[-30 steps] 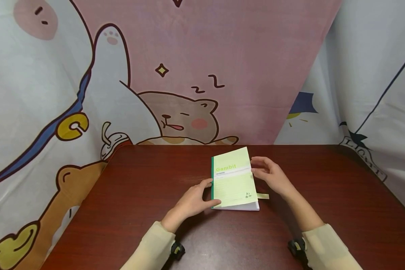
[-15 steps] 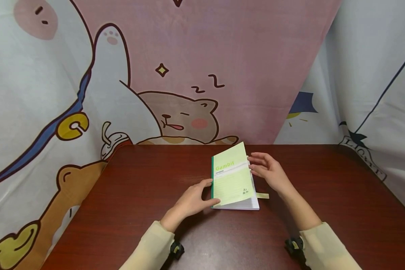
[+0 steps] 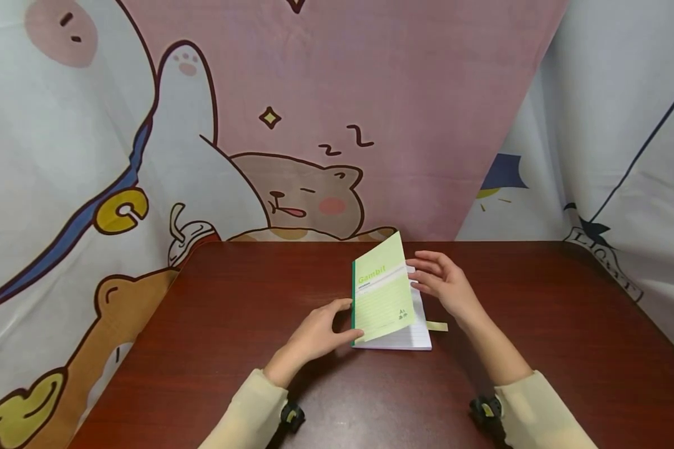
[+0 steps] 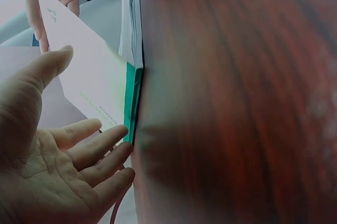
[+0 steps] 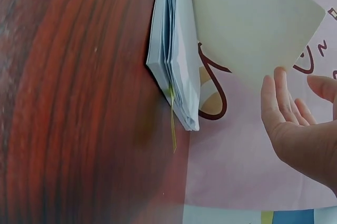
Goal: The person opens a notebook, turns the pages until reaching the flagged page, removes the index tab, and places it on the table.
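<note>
A notebook with a pale green cover (image 3: 379, 302) and dark green spine (image 4: 130, 109) lies on the table, its cover tilted up over white lined pages (image 3: 418, 337). My left hand (image 3: 317, 332) is at the spine side, fingertips by the spine and the extended thumb over the lower left corner. Beside the cover's free edge, my right hand (image 3: 448, 285) has its fingers lightly bent, fingertips right at the raised cover. From the right wrist view, the cover's plain inner side (image 5: 253, 21) stands away from the page block (image 5: 179, 50). A pale yellow-green strip (image 3: 438, 326) sticks out on the right.
The dark red wooden table (image 3: 258, 274) spreads around the notebook on all sides. Behind it hangs a printed cloth (image 3: 427, 125) with cartoon animals, and more white cloth (image 3: 629, 125) drapes at the right.
The cover has swung further up and leftward, showing more of the lined pages. My right hand has moved slightly left with it; my left hand has barely shifted.
</note>
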A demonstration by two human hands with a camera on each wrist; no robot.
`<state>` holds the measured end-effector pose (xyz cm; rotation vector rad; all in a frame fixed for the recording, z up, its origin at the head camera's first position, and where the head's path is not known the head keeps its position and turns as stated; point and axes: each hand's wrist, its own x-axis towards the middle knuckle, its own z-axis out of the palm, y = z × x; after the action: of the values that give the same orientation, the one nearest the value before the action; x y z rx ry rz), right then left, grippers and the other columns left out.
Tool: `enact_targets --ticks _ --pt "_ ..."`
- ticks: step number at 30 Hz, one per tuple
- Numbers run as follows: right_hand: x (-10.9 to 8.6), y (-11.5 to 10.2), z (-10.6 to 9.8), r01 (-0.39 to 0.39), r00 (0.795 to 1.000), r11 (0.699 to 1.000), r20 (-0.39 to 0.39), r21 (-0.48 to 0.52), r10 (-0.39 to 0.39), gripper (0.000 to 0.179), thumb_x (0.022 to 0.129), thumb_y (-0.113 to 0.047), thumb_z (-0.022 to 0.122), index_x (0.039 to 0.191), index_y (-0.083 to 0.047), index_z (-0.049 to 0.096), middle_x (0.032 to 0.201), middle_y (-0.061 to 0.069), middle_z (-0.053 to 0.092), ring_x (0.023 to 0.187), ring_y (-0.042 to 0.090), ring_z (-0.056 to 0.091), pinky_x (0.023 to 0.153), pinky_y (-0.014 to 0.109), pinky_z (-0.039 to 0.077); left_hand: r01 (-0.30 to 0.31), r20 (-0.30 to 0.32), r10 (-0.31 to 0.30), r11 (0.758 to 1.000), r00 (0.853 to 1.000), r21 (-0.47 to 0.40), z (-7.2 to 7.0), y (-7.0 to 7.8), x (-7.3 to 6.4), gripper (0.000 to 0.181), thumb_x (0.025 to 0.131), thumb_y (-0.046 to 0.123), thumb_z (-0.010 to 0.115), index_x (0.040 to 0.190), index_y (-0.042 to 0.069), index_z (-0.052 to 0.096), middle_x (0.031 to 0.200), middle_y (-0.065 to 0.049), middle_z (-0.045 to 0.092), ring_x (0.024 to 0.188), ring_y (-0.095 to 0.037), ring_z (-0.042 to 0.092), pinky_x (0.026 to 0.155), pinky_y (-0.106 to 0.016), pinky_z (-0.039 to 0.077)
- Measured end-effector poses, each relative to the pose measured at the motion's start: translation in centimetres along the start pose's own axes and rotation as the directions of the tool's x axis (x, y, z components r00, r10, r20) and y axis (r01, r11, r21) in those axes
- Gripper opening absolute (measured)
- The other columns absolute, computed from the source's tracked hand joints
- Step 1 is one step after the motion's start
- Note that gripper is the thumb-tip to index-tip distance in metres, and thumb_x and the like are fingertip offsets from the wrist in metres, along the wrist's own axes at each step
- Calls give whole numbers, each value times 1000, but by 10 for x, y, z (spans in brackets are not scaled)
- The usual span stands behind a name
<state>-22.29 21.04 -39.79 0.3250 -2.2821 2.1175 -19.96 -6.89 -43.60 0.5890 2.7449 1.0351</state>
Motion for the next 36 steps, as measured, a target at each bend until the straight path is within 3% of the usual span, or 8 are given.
enact_targets --ticks 11,23,36 --pt "0 0 5 6 999 1000 32 5 -6 45 101 -11 58 140 3 42 140 32 51 101 3 68 91 24 56 -24 -31 24 1000 999 -6 0 -1 -2 66 89 47 72 141 10 54 140 -6 61 132 -25 55 108 -46 45" --pt "1 -2 14 43 994 999 100 24 -45 47 101 -6 55 143 10 41 140 38 48 101 3 68 92 28 56 -56 -59 54 998 997 -33 -2 -2 -4 61 90 44 70 139 9 57 135 -5 64 128 -24 59 106 -46 47" --pt "3 0 27 86 975 996 206 -9 -83 46 99 -3 56 142 8 45 140 34 50 104 3 66 96 41 55 -98 -101 88 990 991 -97 -4 0 -4 58 91 40 71 138 9 57 134 -6 64 124 -26 62 104 -46 49"
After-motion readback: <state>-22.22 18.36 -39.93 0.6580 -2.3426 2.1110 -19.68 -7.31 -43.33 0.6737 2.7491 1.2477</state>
